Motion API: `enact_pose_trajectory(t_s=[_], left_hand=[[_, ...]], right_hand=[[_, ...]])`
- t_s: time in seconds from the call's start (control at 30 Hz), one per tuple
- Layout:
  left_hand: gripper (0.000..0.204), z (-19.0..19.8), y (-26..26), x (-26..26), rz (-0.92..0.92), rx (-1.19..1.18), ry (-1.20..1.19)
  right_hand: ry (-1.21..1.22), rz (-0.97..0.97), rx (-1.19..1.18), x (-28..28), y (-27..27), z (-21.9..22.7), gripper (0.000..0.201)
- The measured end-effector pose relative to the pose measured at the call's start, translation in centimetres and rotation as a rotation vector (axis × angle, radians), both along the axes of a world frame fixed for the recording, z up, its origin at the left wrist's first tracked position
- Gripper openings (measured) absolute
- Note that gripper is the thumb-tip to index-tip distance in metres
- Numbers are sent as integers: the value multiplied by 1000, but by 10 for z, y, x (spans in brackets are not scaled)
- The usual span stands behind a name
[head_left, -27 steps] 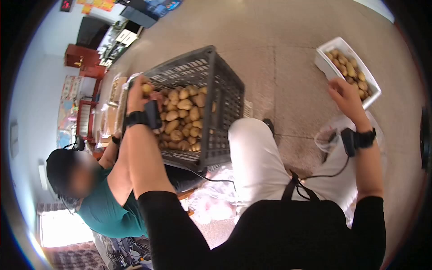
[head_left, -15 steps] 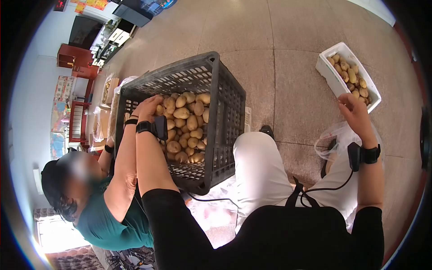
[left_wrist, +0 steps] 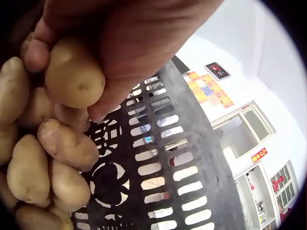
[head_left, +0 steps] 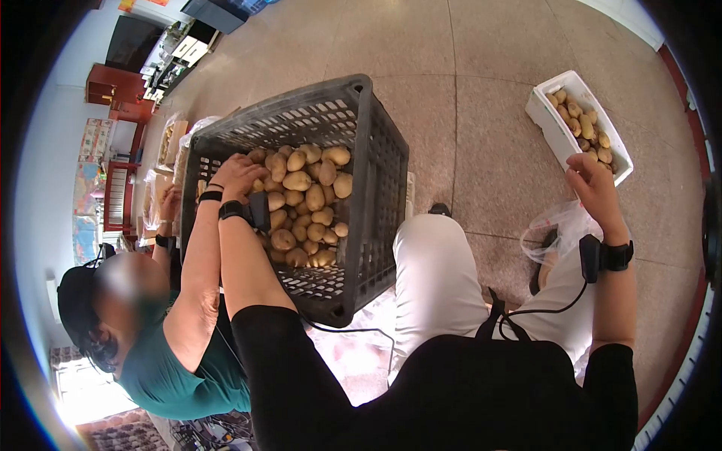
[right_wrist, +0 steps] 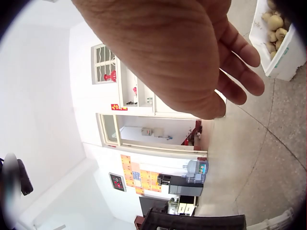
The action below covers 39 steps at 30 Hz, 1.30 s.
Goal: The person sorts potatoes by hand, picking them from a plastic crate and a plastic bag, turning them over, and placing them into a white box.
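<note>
A black slatted crate [head_left: 380, 180] holds a heap of potatoes [head_left: 297, 180]. My left hand [head_left: 242, 188] is inside it at the heap's left side, close against another person's hand, and the two partly overlap. In the left wrist view my left hand [left_wrist: 144, 38] pinches a potato [left_wrist: 74, 74] between thumb and fingers, just above other potatoes [left_wrist: 67, 143]. My right hand [head_left: 596, 192] hangs with fingers loosely bent beside the near end of a white box [head_left: 553, 131] of potatoes, holding nothing; the right wrist view also shows this hand [right_wrist: 192, 62] empty.
A person in a teal top [head_left: 177, 376] sits at the left, one arm reaching into the crate. Boxes with plastic [head_left: 156, 199] stand beyond the crate's left side. A clear plastic bag [head_left: 560, 229] lies below my right hand, near my knees [head_left: 436, 259].
The head view has shifted. My left hand has come down from the crate's upper left side to the potatoes. My right hand has moved slightly away from over the white box, still empty.
</note>
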State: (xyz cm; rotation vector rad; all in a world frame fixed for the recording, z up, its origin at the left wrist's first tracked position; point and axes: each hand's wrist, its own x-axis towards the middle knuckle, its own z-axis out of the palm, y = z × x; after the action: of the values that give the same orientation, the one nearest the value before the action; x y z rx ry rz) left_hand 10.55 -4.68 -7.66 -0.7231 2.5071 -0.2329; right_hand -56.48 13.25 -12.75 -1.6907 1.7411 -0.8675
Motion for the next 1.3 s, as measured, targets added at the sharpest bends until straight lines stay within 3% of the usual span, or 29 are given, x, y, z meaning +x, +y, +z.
enact_pose_trajectory(t_s=[0.07, 0.17, 0.27, 0.37, 0.47, 0.53, 0.6, 0.63, 0.67, 0.73, 0.8, 0.83, 0.9, 1.0, 1.03, 1.13, 1.2, 1.27, 1.3], left_hand=[[27, 11, 6, -13, 8, -12, 28], [16, 17, 9, -6, -35, 35, 154], [17, 15, 14, 6, 108, 92, 183], [19, -9, 32, 18, 608, -18, 220], [21, -29, 40, 17, 1179, -207, 424], [23, -23, 38, 10, 1328, -278, 562], [24, -9, 31, -4, 1236, -322, 472], [19, 9, 40, -31, 906, -496, 62], [19, 13, 37, -39, 904, -492, 63], [18, 27, 29, -66, 1453, -35, 1637], [19, 65, 40, -118, 1399, 1, 1672], [23, 75, 31, -129, 1313, -42, 1627], [23, 101, 18, -160, 1138, -41, 1621], [23, 148, 26, -249, 939, -114, 1533], [24, 149, 21, -270, 867, -45, 1542], [24, 136, 10, -341, 715, 186, 1588], [26, 120, 39, -398, 555, 69, 1292], [28, 78, 50, -436, 357, 118, 1258], [29, 59, 58, -450, 341, 117, 1183]], right_hand=[[-56, -11, -23, 3, 0, 0, 13], [-70, -15, -11, 6, 4, 4, 13], [-39, -9, -25, 3, 7, 4, 14], [53, -19, -54, 0, 11, 11, 15], [-22, -66, -2, -4, 14, 12, 15], [21, -58, -53, -5, 15, 16, 15], [66, -53, -81, -5, 22, 17, 15], [83, -42, -103, -5, 23, 17, 15], [100, -30, -129, -6, 22, 15, 15], [119, -12, -160, -9, 21, 11, 15], [102, -7, -147, -9, 24, 15, 15], [139, -17, -240, -12, 22, 8, 13], [40, -68, -205, -12, 23, 12, 12], [-3, -123, -374, -12, 16, 5, 13], [-32, -128, -440, -11, 15, 7, 13], [-496, -207, -347, -9, 23, 32, 14], [-588, -295, -347, -26, 40, 51, 14], [-896, -344, -395, -55, 64, 57, 15], [-907, -360, -375, -75, 77, 51, 15]])
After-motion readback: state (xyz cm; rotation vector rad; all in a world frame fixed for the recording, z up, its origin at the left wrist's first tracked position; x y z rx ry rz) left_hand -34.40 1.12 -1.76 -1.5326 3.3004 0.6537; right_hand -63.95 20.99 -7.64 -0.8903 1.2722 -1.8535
